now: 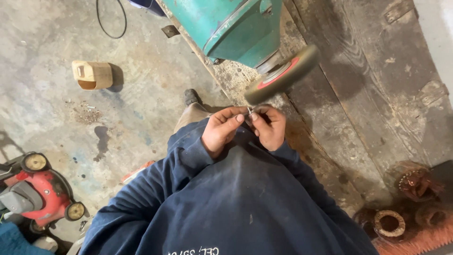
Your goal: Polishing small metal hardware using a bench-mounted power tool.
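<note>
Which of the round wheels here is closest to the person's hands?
The grey grinding wheel with the red centre on the green machine, just above both hands; the mower's yellow wheels sit far off, lower left.

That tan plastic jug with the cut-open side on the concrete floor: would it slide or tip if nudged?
The tan cut-open plastic jug looks hollow and empty, so probably light and easy to slide. It lies on a broad side, so tipping seems unlikely. Its thin walls would likely flex when squeezed.

A stained, grey concrete floor [56, 118] fills the left side, with a red lawnmower [40, 193], a tan plastic jug [92, 74] and a looped black cable [111, 21] on it. A worn wooden bench [377, 94] runs along the right, carrying rusty rings [389, 223].
</note>
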